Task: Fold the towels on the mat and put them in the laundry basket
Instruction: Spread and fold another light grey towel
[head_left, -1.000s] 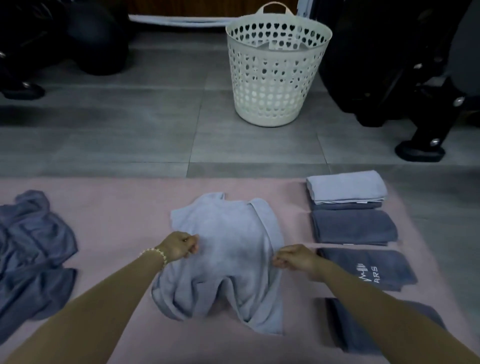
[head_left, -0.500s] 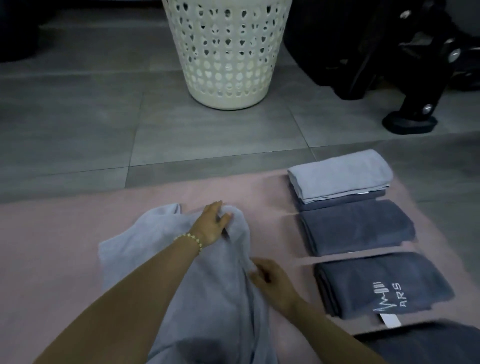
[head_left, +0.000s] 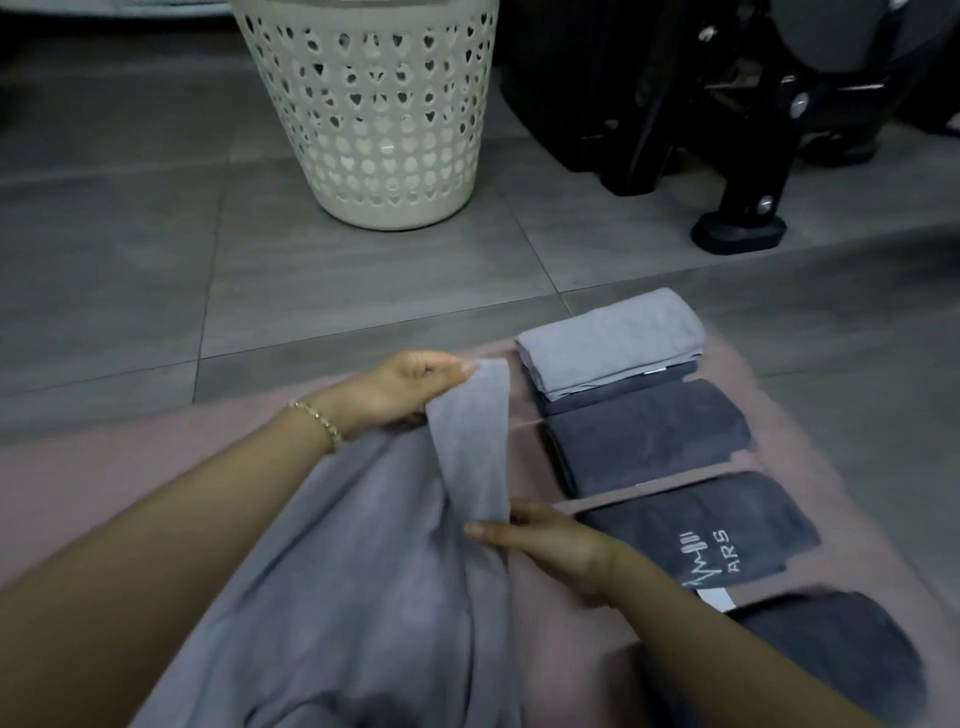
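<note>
At frame centre, on the mat (head_left: 104, 483), the left hand (head_left: 400, 387) pinches the towel (head_left: 363, 571) edge; the right hand (head_left: 545, 540) grips it lower. The basket (head_left: 374, 114) stands top centre.

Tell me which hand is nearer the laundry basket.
Left. The left hand grips the light grey towel at the far edge of the mat, toward the laundry basket; the right hand grips it farther back, near the person.
</note>
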